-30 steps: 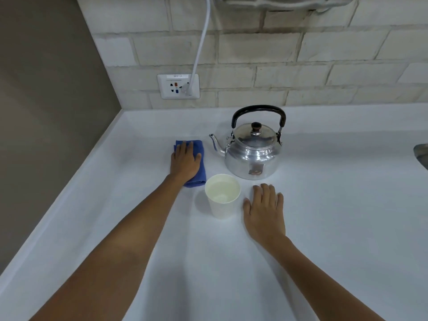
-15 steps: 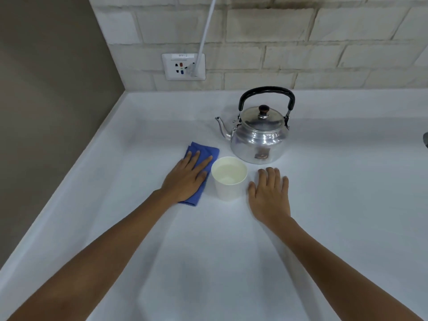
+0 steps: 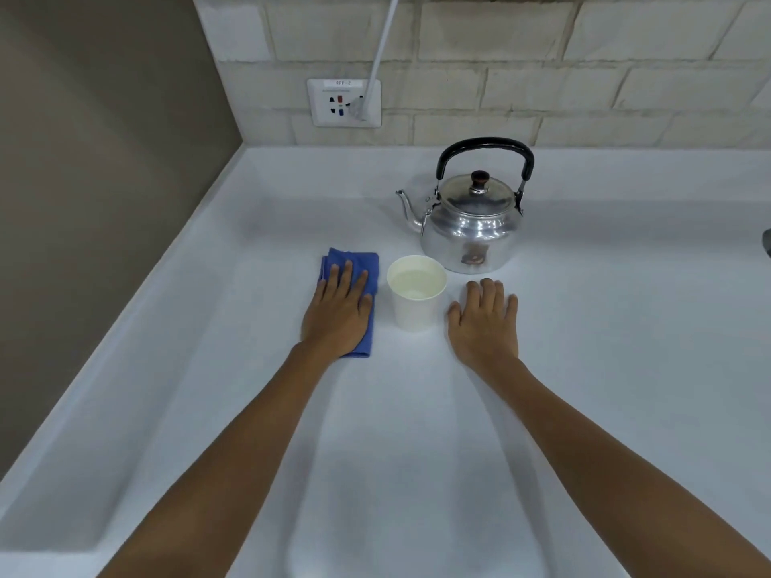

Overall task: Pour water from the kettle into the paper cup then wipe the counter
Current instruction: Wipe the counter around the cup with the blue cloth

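From the head view, the white paper cup (image 3: 416, 292) is sitting filled with water just in front of the shiny round metal kettle (image 3: 469, 227), so the pour looks done and the wiping step is in hand. The left hand (image 3: 338, 312) is pressing flat, its grip spread wide, on the folded blue cloth (image 3: 354, 264) beside the cup. The right hand (image 3: 486, 323) is lying open on the pale white bench (image 3: 626, 369). Next the cloth probably needs sweeping clear of the cup.
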### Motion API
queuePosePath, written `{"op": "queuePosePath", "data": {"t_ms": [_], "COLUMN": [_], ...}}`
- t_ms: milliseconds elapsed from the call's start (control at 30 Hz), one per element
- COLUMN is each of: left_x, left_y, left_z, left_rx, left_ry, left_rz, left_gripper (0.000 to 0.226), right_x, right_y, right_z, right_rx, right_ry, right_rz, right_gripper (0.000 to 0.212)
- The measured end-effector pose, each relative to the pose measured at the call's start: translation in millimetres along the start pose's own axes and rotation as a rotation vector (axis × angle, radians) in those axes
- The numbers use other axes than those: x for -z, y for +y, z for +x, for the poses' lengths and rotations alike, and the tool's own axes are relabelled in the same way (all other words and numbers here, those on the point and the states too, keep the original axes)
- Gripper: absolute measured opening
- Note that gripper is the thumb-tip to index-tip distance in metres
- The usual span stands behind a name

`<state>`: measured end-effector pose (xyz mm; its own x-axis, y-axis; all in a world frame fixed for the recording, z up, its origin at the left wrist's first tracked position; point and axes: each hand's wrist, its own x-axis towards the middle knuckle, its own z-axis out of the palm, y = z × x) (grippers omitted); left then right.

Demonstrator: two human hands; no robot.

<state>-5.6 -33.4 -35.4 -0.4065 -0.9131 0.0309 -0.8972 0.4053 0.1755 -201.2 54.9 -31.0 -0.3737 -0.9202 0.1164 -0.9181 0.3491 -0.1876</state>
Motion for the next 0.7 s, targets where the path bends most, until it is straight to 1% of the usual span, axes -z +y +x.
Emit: {"op": "queuePosePath", "data": {"t_ms": [67, 133, 200, 300, 400, 533, 633, 700], "left_x": [-2.3, -0.6, 7.5, 20.2, 18.0, 3.4, -7.7, -6.9], "left_y": [-1.3, -15.8, -39.5, -58.9, -38.5, 19.9, 49.3, 44.9], "left_z": [-34.3, -65.5, -83.6, -87.6, -91.8, -118.4, -126.8, -126.4], "left_rx": [-0.067, -0.092, -0.049, 0.084, 0.151, 0.075, 0.032, 0.009], "left_ry": [0.020, 0.025, 0.023, -0.017, -0.007, 0.108, 0.048, 0.045], "left_rz": [-0.016, -0.024, -0.011, -0.006, -0.003, 0.039, 0.001, 0.003], "left_gripper": [0.052, 0.051, 0.051, 0.052, 0.053, 0.052, 0.055, 0.054], "right_x": [0.7, 1.2, 1.6, 1.3, 1.3, -1.7, -3.1, -3.4], "right_y": [0.8, 1.8, 2.5, 2.2, 1.1, 1.0, 2.1, 3.8], "right_z": [-0.8, -1.6, -2.7, -4.2, -4.5, -3.0, -2.6, -2.0], "right_rx": [0.008, 0.013, 0.015, 0.015, 0.004, 0.012, 0.014, 0.024], "right_ry": [0.003, 0.001, 0.002, 0.009, -0.003, -0.001, 0.010, 0.026], "right_rz": [0.009, 0.015, 0.018, 0.021, 0.018, 0.007, 0.007, 0.016], "right_gripper": [0.048, 0.048, 0.048, 0.048, 0.049, 0.050, 0.049, 0.048]}}
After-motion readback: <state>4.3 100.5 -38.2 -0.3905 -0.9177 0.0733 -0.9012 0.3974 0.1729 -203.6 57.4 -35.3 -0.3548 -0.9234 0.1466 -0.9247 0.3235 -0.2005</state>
